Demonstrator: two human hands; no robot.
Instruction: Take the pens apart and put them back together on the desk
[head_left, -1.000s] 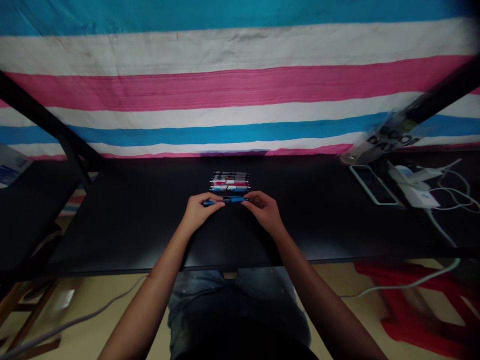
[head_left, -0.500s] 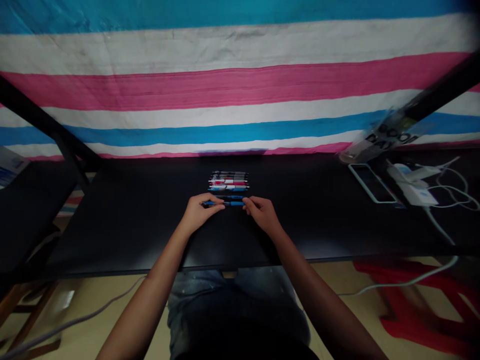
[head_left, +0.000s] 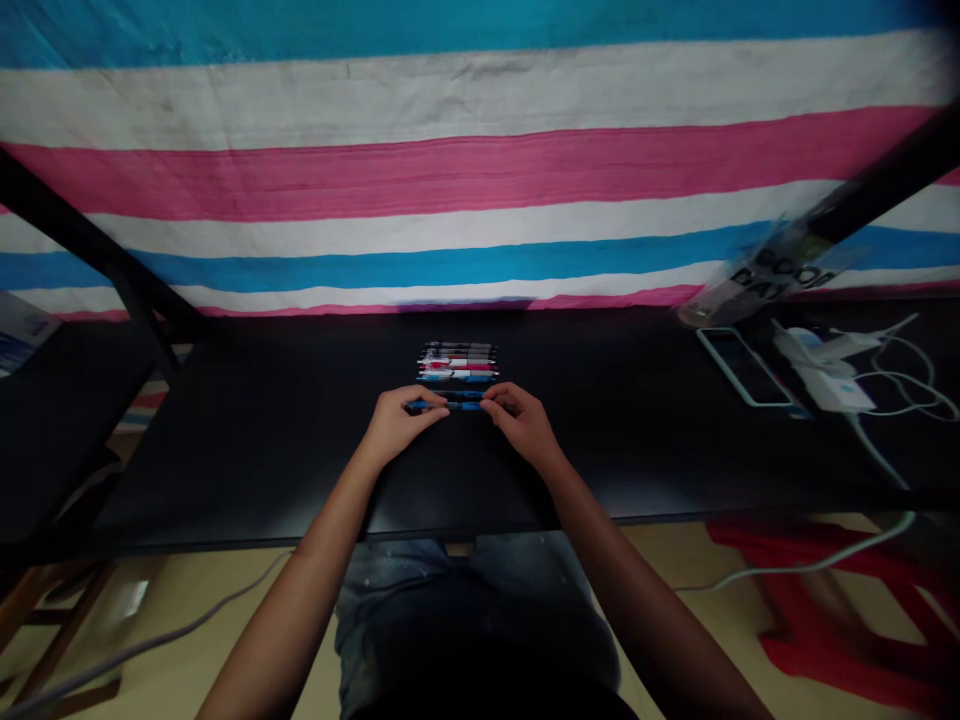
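A blue pen (head_left: 466, 406) lies crosswise between my hands, close to the table top. Closed around its left end are the fingers of my left hand (head_left: 402, 416). My right hand (head_left: 521, 420) pinches the right end between thumb and fingers. Just behind it shows another dark blue pen (head_left: 465, 395), partly covered by my fingers. Farther back, several pens (head_left: 457, 362) lie side by side in a row, with grey, red, white and light blue barrels.
The black table (head_left: 300, 440) runs across the view. To the right are a phone (head_left: 742, 367), a white power strip (head_left: 821, 370) with cables and a clear bottle (head_left: 739, 285). A striped sheet (head_left: 450, 170) hangs behind. A red stool (head_left: 817, 600) stands below right.
My right hand has shifted slightly left along the blue pen. My left hand and the row of pens look unchanged.
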